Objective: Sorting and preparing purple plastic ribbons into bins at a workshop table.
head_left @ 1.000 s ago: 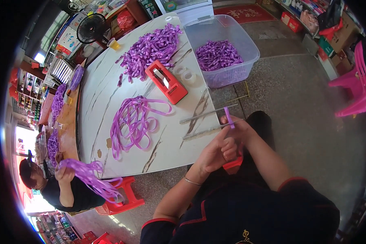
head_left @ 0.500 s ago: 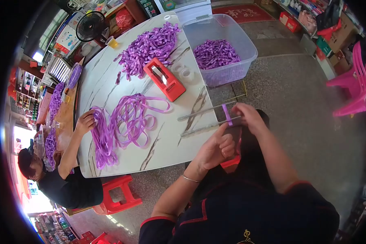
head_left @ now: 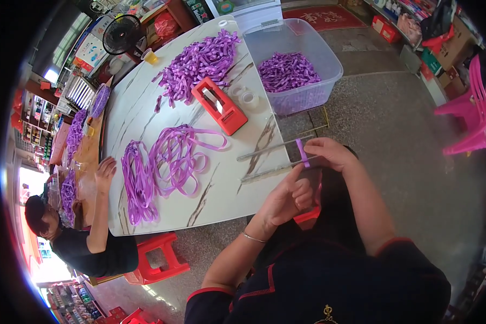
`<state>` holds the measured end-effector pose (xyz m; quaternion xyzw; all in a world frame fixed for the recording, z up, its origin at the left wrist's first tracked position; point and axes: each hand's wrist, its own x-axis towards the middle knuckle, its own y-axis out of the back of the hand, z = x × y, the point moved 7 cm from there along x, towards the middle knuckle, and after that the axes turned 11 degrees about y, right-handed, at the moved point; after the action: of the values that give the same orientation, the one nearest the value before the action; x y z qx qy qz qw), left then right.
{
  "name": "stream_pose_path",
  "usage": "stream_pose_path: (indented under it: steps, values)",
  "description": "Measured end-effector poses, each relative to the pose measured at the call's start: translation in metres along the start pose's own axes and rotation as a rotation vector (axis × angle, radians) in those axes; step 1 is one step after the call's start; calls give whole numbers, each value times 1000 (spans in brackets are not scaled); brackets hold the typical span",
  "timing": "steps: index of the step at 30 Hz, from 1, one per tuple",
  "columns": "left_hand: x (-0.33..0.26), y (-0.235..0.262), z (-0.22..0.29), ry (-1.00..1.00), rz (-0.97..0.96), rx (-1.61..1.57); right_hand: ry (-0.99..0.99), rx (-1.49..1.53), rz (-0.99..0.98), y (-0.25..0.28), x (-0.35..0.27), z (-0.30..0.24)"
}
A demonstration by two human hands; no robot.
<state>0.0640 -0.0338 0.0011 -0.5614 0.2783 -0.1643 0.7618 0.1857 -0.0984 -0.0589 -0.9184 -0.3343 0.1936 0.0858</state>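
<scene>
Ribbon (head_left: 303, 153) crosses metal rods (head_left: 267, 150), just left of right hand (head_left: 333, 154).

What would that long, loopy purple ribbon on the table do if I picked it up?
The purple ribbon would probably flop, since it lies in soft curves. It's likely light, looking thin and narrow. Its crossing loops might tangle.

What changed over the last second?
The co-worker's hand brought a purple ribbon bundle up and right onto the table, let go and drew back slightly left. The person's right hand shifted slightly up and right. Unchanged: left hand by the ribbon strip on the metal rods; red tape dispenser; clear tub.
</scene>
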Motion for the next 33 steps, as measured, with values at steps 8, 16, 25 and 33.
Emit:
stream_pose_path:
  steps: [8, 16, 25, 33]
  values:
    - [3, 2, -1, 0, -6, 30, -53, 1040, -355, -44, 34, 94]
    - [0, 2, 1, -22, -34, 67, -77, 525, -36, -29, 7, 35]
    - [-38, -17, 17, 64, 246, 637, -146, 289, -164, -30, 6, -3]
    - [-170, 4, 211, -545, 1041, 1598, -104, 312, -199, -28, 1, -9]
